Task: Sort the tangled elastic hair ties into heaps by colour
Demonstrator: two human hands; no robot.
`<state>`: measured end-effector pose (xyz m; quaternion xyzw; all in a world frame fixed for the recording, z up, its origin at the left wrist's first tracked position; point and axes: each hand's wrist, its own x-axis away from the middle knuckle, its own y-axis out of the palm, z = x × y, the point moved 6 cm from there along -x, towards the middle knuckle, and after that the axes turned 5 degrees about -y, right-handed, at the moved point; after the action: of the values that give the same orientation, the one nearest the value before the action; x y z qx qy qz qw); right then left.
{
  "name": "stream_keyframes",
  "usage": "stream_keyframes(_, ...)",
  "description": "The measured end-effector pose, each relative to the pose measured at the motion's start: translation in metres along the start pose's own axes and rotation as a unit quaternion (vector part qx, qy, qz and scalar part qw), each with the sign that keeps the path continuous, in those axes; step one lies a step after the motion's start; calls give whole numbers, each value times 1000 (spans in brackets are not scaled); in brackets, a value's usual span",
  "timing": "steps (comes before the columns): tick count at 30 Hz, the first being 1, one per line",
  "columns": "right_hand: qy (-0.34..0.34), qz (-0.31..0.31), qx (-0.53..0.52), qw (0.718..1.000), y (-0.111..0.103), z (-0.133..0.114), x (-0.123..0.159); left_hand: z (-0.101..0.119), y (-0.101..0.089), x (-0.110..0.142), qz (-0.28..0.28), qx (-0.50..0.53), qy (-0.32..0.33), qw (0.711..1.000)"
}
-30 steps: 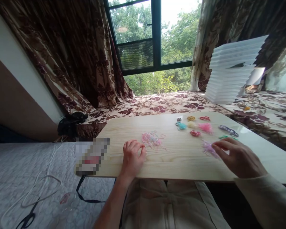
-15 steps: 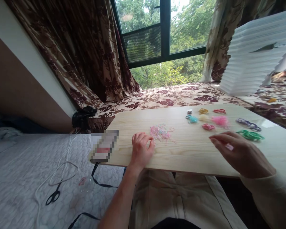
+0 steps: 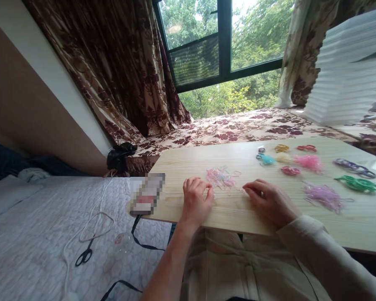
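Note:
A light wooden board (image 3: 238,217) lies across my lap. My left hand (image 3: 196,202) rests on it with fingers curled, fingertips touching the near edge of a loose pile of pink and pale blue elastic bands (image 3: 221,177). My right hand (image 3: 269,200) lies palm down just right of that pile, fingers bent and pointing at it; whether it holds a band is hidden. A purple heap of bands (image 3: 322,195) lies to the right of it.
Small sorted groups of bands sit further back: teal (image 3: 266,159), yellow (image 3: 282,148), red (image 3: 306,148), pink (image 3: 308,162), green (image 3: 359,184), blue-purple (image 3: 352,166). Scissors (image 3: 84,255) and a white cable (image 3: 90,217) lie on the bed at left. A white stack (image 3: 347,79) stands back right.
My right hand has moved left from the purple heap to the pink pile beside my left hand. The view has swung left, and the left hand has stayed at the pile.

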<state>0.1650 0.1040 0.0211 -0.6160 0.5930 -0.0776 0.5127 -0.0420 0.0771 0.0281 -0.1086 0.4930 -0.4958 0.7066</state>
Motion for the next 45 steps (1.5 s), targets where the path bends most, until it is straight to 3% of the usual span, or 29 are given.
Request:
stream_keyframes(6,-12,33,51,998,-3,1,3,4,1,2,-21,-8,26,999)
stream_keyframes(11,-9,16,67,998,0,3,4,7,1,2,-24,-6,41,999)
stream_keyframes(25,-44,-3,46,998,0,-3,3,-4,-2,0,39,-26,3,999)
stream_keyframes(34,-174,-32,-5,984,12,-17,5,-3,-2,0,43,-25,9,999)
stream_keyframes(42,-138,-25,3,990,5,-15,3,-2,-3,0,46,-24,9,999)
stream_keyframes(45,-155,-24,6,988,5,-18,4,-2,-2,1,46,-25,11,999)
